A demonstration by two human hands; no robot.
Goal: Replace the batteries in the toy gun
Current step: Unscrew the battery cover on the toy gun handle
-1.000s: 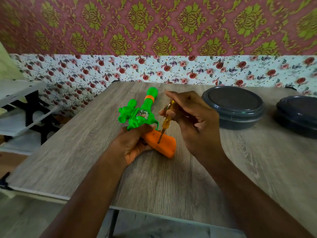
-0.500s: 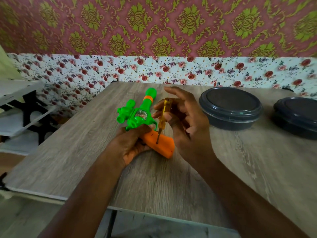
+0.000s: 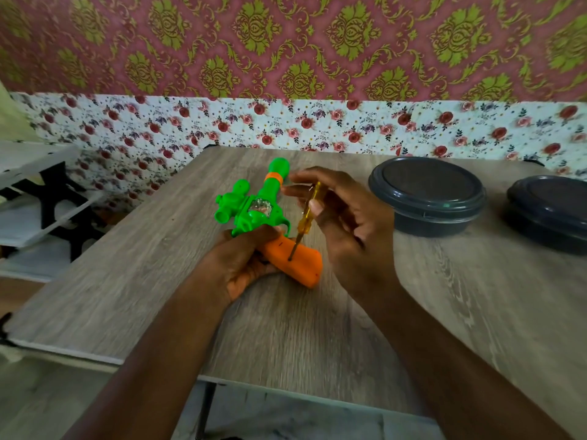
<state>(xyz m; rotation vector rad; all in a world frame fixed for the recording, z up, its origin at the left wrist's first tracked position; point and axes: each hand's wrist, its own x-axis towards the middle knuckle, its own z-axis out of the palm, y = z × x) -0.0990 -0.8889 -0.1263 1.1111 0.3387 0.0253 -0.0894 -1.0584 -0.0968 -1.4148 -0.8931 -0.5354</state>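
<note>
The right hand (image 3: 346,223) has re-fingered the screwdriver (image 3: 306,214), fingers now splayed, tip still in the orange grip's screw (unscrewing continues); left hand (image 3: 244,258) clamps the toy gun (image 3: 263,214) on the desk (image 3: 317,328).

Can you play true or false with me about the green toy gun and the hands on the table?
1. The left hand holds the toy gun down on the table. True.
2. The right hand holds a yellow-handled screwdriver. True.
3. The screwdriver tip is on the green barrel. False: it is on the orange grip.
4. Two dark round containers with lids sit on the right side of the table. True.
5. The containers have no lids on. False: both are closed.
6. The toy gun is standing up on its barrel. False: it lies on its side on the table.
</note>
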